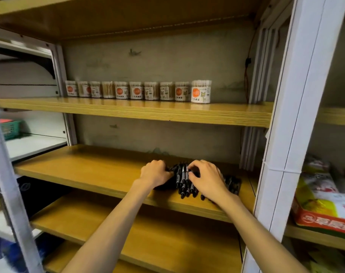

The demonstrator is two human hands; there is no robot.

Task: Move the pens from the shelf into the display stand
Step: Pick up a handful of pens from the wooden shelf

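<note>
On the wooden shelf (100, 170), left hand (155, 173) and right hand (206, 178) curl around black, white-labelled pens (184, 182).

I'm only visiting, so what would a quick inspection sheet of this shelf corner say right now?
Surface: wooden shelf, mostly bare, at mid height.
Job's things: black pens bunched on the shelf's right part; a dark holder beside them may be the display stand, too dark to tell.
Clutter: row of cotton swab jars on the shelf above.
Hands: left hand and right hand both have fingers curled on the pen bunch.
Cables: a thin cord hangs down the back wall at right.
Surroundings: white metal upright; colourful packets on the neighbouring shelf; green basket at left.
</note>
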